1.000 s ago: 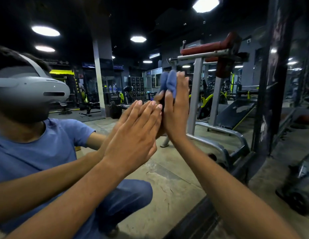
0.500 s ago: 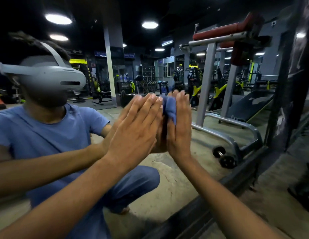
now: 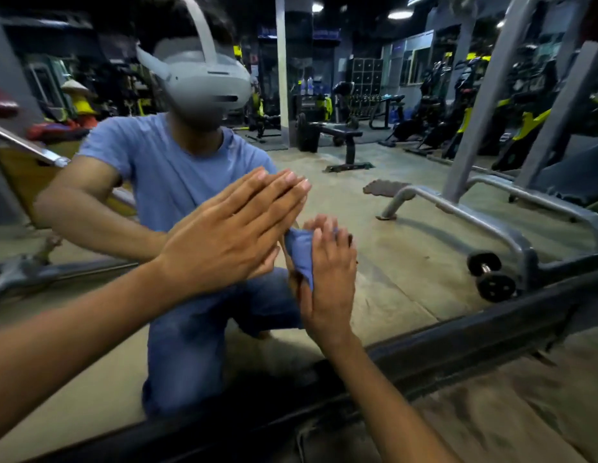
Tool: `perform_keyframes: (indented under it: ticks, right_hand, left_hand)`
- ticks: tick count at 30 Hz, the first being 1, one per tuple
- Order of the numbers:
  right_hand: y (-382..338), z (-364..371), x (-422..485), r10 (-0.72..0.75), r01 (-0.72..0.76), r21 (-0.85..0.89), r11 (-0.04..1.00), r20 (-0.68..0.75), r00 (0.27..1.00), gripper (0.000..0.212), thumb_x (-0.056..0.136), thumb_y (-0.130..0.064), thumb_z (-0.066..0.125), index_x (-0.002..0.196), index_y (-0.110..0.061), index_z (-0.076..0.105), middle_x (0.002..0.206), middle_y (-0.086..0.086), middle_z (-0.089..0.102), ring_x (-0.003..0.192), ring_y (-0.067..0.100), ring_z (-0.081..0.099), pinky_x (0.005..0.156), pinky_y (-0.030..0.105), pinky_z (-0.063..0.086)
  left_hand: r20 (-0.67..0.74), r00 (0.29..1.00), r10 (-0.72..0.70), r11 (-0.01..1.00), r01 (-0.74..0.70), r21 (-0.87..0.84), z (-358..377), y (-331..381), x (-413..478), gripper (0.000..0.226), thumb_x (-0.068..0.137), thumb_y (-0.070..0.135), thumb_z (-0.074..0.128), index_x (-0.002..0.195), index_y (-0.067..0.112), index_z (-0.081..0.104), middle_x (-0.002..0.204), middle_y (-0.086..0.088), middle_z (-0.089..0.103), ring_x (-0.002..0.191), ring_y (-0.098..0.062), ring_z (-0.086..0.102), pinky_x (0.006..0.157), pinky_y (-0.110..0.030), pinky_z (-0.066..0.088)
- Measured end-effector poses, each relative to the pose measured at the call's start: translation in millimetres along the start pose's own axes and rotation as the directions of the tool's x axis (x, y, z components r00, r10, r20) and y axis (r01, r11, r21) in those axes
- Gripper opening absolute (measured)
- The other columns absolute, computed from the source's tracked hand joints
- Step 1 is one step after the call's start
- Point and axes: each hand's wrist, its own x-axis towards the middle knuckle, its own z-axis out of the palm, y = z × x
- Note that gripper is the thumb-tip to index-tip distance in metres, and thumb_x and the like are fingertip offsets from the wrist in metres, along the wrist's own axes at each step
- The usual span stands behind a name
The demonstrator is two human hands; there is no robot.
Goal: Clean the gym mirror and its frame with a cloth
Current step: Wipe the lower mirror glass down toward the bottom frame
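Observation:
A large gym mirror [image 3: 407, 248] fills the view, with a dark frame [image 3: 474, 332] along its lower edge. My left hand [image 3: 224, 238] lies flat against the glass with straight fingers, and its reflection meets it. My right hand [image 3: 331, 279] presses a blue cloth [image 3: 301, 252] flat against the mirror, lower and to the right of the left hand, a short way above the bottom frame. Most of the cloth is hidden between the palm and the glass.
The mirror reflects a crouching person in a blue shirt with a headset, a grey machine base with small wheels [image 3: 491, 275], benches and a pillar [image 3: 282, 68]. Dusty concrete floor [image 3: 507, 412] lies below the frame at the lower right.
My right hand has slid the cloth down the glass from about head height to near the bottom frame. The left hand stays flat on the mirror. The camera has tilted downward.

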Motion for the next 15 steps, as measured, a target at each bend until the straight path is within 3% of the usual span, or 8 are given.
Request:
perform_keyframes:
  ticks: [2, 6, 9, 12, 15]
  right_hand:
    - [16, -7, -14, 0.017, -0.017, 0.035, 0.999, 0.004, 1.0, 0.061, 0.112, -0.038, 0.032, 0.163, -0.005, 0.023, 0.17, 0.014, 0.024, 0.162, 0.027, 0.012, 0.131, 0.049, 0.014]
    - [20, -20, 25, 0.292, -0.264, 0.176, 0.948, -0.154, 0.944, 0.059, 0.111, -0.03, 0.034, 0.157, 0.007, 0.034, 0.167, 0.024, 0.03, 0.159, 0.037, 0.021, 0.127, 0.061, 0.02]
    - [15, -9, 23, 0.176, -0.159, 0.105, 0.982, -0.184, 0.967, 0.059, 0.112, -0.033, 0.036, 0.157, 0.004, 0.033, 0.165, 0.024, 0.033, 0.158, 0.038, 0.021, 0.129, 0.055, 0.017]
    - [23, 12, -45, 0.013, -0.012, -0.055, 0.998, 0.006, 1.0, 0.069, 0.103, -0.031, 0.051, 0.161, -0.007, 0.023, 0.168, 0.016, 0.023, 0.161, 0.031, 0.01, 0.131, 0.048, 0.01]
    - [42, 14, -119, -0.037, 0.042, -0.044, 0.998, 0.11, 0.993, 0.069, 0.105, -0.033, 0.046, 0.164, -0.013, 0.016, 0.176, 0.005, 0.004, 0.163, 0.026, 0.006, 0.131, 0.047, 0.01]
  left_hand:
    - [0.024, 1.0, -0.011, 1.0, 0.01, 0.027, -3, 4, 0, 0.069, 0.109, 0.026, 0.04, 0.164, -0.009, 0.018, 0.173, -0.025, 0.019, 0.16, -0.041, 0.022, 0.128, -0.057, 0.029]
    - [0.059, 0.996, -0.065, 0.996, 0.062, 0.059, -2, 18, -3, 0.072, 0.105, 0.024, 0.045, 0.165, -0.007, 0.019, 0.174, -0.024, 0.017, 0.16, -0.041, 0.021, 0.127, -0.06, 0.028]
    - [0.053, 0.997, -0.053, 0.997, 0.05, 0.058, 5, 25, -7, 0.065, 0.109, 0.02, 0.041, 0.165, -0.006, 0.021, 0.174, -0.023, 0.019, 0.16, -0.041, 0.022, 0.128, -0.062, 0.024]
    - [0.079, 0.996, -0.038, 0.999, 0.037, 0.016, 11, 60, -16, 0.056, 0.113, 0.017, 0.039, 0.164, -0.003, 0.028, 0.173, -0.02, 0.025, 0.159, -0.04, 0.027, 0.127, -0.064, 0.026]
    - [0.102, 0.994, 0.035, 0.999, -0.037, 0.014, 20, 88, -30, 0.058, 0.112, 0.019, 0.035, 0.165, -0.003, 0.026, 0.173, -0.021, 0.023, 0.16, -0.039, 0.025, 0.128, -0.063, 0.022]
